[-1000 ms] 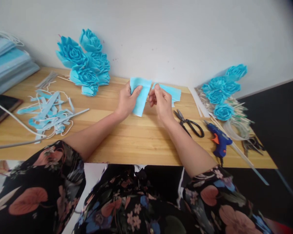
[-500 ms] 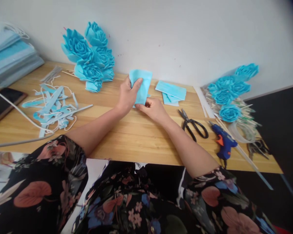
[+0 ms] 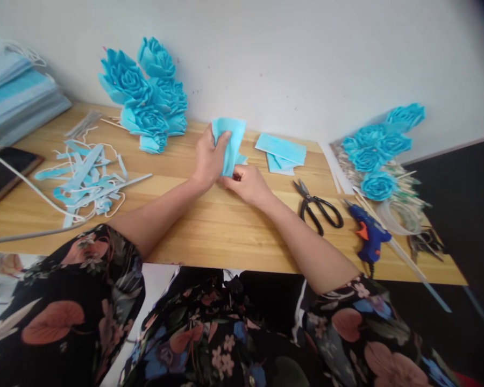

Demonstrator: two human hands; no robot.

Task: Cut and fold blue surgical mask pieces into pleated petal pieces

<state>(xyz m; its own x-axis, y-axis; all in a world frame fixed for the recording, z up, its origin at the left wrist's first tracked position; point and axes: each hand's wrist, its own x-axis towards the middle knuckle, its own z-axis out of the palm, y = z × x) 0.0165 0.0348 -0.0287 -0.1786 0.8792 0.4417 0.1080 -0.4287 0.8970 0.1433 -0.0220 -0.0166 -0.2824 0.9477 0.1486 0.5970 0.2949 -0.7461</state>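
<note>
Blue sheet [image 3: 236,131] is held up over the far middle of a wooden table [image 3: 210,231], before a pale wall [image 3: 246,48]. One second ago the right hand [image 3: 250,184] was raised to the sheet's right, by the loose blue pieces [image 3: 281,149]; now it is lower, at the sheet's near end. The left hand [image 3: 208,156] grips the sheet's left side, thumb across its face; whether the right hand pinches it, I cannot tell.

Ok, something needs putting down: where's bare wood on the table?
Mainly the front of the table, between the forearms; a smaller patch between the left flowers and left hand. Crowded: right end, with glue gun and right flowers; left end, with scraps and phone.
</note>
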